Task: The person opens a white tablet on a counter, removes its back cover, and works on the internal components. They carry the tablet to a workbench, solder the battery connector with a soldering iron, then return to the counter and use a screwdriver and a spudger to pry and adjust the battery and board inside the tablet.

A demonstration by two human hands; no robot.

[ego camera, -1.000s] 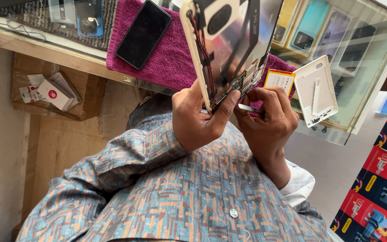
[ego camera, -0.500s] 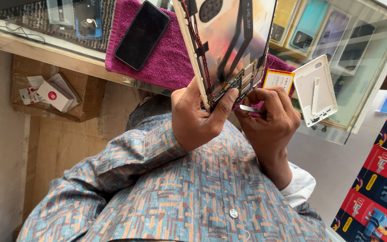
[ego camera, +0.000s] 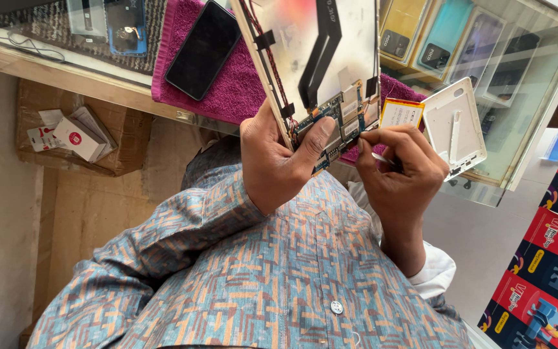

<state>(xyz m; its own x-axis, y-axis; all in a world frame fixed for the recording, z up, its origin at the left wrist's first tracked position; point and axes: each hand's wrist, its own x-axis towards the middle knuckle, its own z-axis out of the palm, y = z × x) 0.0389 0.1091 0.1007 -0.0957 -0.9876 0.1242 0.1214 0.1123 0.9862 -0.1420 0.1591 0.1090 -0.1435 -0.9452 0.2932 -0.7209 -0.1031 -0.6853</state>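
**Opened tablet held over a glass counter**

Glass counter fills the upper part of the view, with boxed phones under its top and a magenta towel spread across it. On the towel lies a black phone, face up, and just to the right rest a yellow battery pack and a white back cover.

An opened tablet is raised above the towel, its inside facing the camera, with black ribbon cables and a small circuit board at its lower edge. The left hand is closed around the tablet's lower left edge, thumb pressed flat on the board. The right hand is curled, its fingertips pinching a thin metal tool just beside the board's right end; whether the tip touches the board is unclear.

A cardboard box with small packets sits at lower left, below the counter.
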